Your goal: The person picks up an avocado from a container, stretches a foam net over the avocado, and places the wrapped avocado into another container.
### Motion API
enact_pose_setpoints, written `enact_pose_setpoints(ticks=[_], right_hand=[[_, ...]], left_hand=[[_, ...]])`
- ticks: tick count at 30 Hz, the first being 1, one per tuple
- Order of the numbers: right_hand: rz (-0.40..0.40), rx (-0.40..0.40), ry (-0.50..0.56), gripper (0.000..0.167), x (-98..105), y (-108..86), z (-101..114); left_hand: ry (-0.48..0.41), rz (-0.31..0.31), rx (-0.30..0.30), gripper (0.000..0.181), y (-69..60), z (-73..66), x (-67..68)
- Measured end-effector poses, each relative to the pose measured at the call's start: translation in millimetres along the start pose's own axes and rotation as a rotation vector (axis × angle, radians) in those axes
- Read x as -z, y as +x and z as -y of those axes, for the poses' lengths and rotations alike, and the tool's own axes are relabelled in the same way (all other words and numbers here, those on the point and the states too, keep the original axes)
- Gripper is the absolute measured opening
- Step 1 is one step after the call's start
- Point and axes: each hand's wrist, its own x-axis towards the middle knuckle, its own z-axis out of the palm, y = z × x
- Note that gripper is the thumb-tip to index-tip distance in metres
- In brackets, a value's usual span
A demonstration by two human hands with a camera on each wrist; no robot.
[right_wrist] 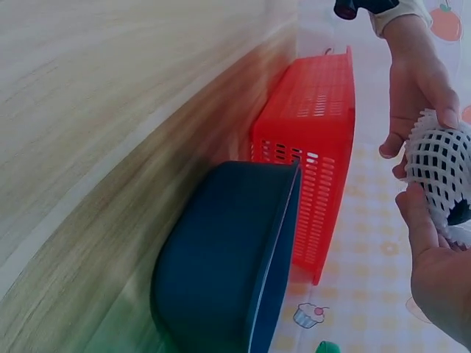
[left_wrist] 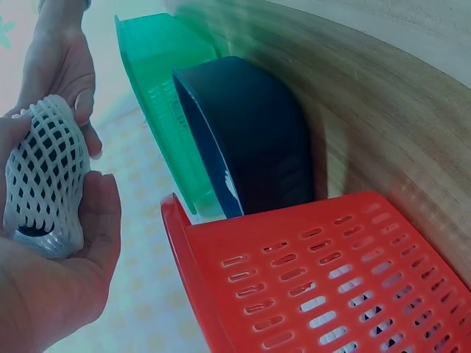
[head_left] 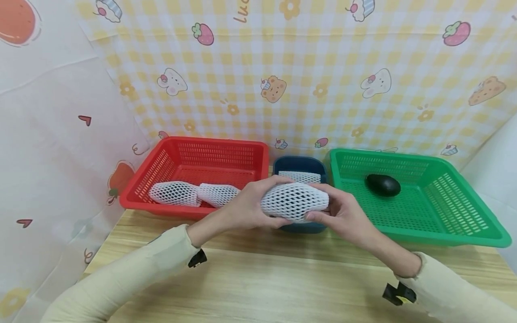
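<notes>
Both hands hold a dark fruit in a white foam net (head_left: pixel 295 202) above the dark blue bin. The left hand (head_left: pixel 252 204) grips its left end, thumb and fingers around the net. At the other end the right hand (head_left: pixel 341 208) grips it, thumb in front and fingers behind. In the left wrist view, dark skin shows through the netting (left_wrist: pixel 48 169) and at its open end. The right wrist view shows the same foam net (right_wrist: pixel 441 165) between the two hands. A glossy dark oval fruit (head_left: pixel 383 185), possibly an avocado, lies bare in the green basket (head_left: pixel 420 237).
On the left, a red basket (head_left: pixel 194 142) contains two netted pieces (head_left: pixel 174 194). Between the baskets stands the dark blue bin (head_left: pixel 300 160), with white foam netting (head_left: pixel 300 177) inside. All stand on a wooden table (head_left: pixel 250 287) before a checked cloth (head_left: pixel 242 89).
</notes>
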Motion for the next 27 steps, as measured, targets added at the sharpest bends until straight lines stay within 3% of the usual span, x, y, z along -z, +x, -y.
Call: enact_pose_setpoints(ticks=[6, 11, 19, 27], right_hand=[[0.004, -0.036, -0.058, 0.056, 7.1, -4.3, 0.3], [-0.020, -0.048, -0.220, 0.044, 22.2, -10.6, -2.7], [-0.079, -0.050, -0.586, 0.026, 49.0, -22.2, -14.6], [-0.058, -0.106, -0.693, 0.028, 59.4, -28.1, -16.1]], left_hand=[[0.008, -0.016, -0.024, 0.078, -1.3, 3.8, 2.8], [0.040, -0.057, -0.037, 0.079, -4.1, 9.2, 10.8], [0.089, -0.068, 0.002, 0.078, -10.3, 14.6, 23.7], [0.143, -0.084, 0.065, 0.079, -15.8, 15.6, 39.4]])
